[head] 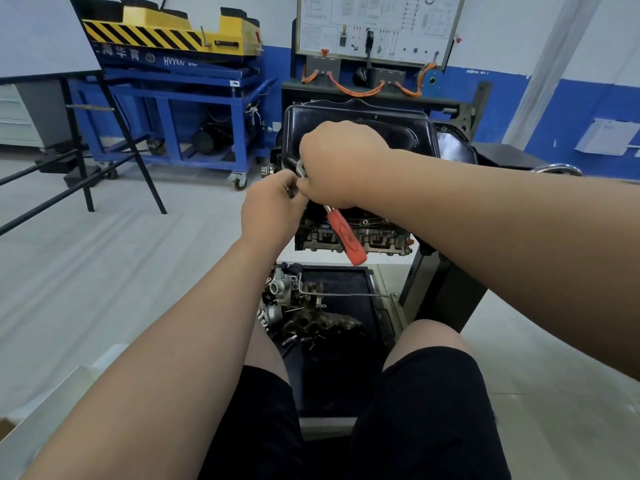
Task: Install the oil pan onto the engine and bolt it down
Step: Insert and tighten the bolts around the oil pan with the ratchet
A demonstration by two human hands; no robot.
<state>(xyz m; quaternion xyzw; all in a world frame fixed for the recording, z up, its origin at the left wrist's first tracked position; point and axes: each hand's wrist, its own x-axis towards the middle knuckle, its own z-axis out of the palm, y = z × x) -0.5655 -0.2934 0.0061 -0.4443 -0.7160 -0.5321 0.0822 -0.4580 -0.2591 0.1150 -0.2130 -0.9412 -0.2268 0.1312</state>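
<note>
oil pan (360,123): black, sits on top of the engine with its flat bottom facing up; both hands cover its near left corner.
engine (377,239): directly under the pan, a grey metal face with ports showing below the pan's near edge.
right hand (341,161): above the pan's near left corner, back of the hand up, fingers curled tight around the ratchet.
ratchet (346,237): its red handle slants down and to the right out of the right hand, across the engine's near face. its shiny metal head (300,168) shows just left of that hand's knuckles.
left hand (273,206): touching the right hand at the pan's left edge, thumb and fingertips pinched on a small dark piece.
small dark piece (293,192): just under the ratchet's head, too hidden to tell what it is.
tray (346,382): black and low, beneath the engine, between the person's knees.
loose parts (294,303): grey and rusty engine parts heaped at the tray's far left corner, with small bolts near its left edge.
thin rod (346,294): lies from the heap across towards the tray's right edge.
blue cart (166,109): well behind on the left, carrying a yellow unit (156,26) with black stripes.
wiring board (377,26): upright behind the engine, with orange cables (360,89) hanging under it.
</note>
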